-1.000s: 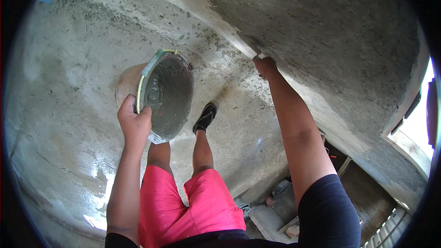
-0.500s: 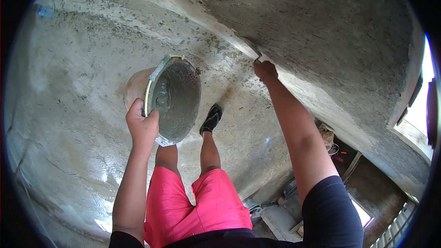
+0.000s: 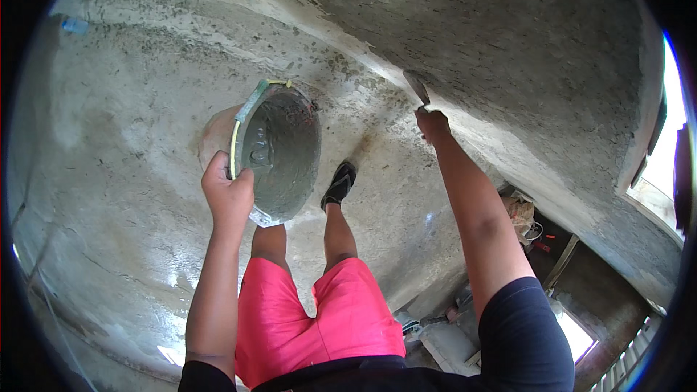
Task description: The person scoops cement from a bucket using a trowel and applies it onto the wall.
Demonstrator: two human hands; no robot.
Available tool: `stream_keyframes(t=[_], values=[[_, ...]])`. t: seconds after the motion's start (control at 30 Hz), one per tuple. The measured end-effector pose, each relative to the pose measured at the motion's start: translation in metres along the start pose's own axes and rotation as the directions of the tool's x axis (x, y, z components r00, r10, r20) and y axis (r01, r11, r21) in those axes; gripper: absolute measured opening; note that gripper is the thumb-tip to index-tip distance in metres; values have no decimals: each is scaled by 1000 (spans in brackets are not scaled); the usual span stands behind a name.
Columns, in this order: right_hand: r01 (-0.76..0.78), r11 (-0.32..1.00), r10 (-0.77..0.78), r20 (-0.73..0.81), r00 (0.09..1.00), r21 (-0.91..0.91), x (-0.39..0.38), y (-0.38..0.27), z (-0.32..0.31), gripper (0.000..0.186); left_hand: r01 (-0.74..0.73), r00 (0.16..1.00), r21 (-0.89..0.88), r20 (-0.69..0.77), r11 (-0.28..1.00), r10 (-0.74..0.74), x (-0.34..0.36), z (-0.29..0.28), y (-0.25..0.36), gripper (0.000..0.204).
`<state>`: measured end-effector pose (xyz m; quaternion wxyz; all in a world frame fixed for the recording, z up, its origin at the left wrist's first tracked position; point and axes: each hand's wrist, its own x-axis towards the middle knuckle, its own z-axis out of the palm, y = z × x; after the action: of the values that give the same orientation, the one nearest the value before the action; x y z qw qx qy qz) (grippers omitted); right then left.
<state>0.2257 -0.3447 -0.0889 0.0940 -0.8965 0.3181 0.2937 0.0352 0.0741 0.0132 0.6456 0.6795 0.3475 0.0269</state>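
Far left: small blue item [image 3: 74, 25], too small to ID. Left hand [image 3: 228, 190] curled tight on the near-left rim of the bucket [image 3: 220, 136], thumb over the edge. Bucket sits in front of the left shin, hiding that foot; tipped, mouth facing the camera. Orange-brown outside, wet grey mix inside, yellow handle with green sleeve [image 3: 252, 101] along the rim. Right of it, dark shoe [image 3: 339, 184]. Then trowel [image 3: 417, 87], thin grey blade at the rough grey wall [image 3: 508, 43]; contact unclear. Right hand [image 3: 433, 126] closed round its handle end.
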Motion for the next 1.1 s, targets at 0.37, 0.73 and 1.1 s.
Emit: stream_keyframes(t=[0.37,0.73,1.1], values=[[246,830,-324,74,943,501,-257,116,-52,25,-103,989,83,112,991,94,-39,-26,118,13],[671,713,-674,-68,736,204,-385,82,-152,37,-392,887,120,312,912,340,-82,-39,253,7],[886,403,-911,-195,364,-228,-395,46,-176,28,-505,829,185,377,843,413,-127,-29,303,18]])
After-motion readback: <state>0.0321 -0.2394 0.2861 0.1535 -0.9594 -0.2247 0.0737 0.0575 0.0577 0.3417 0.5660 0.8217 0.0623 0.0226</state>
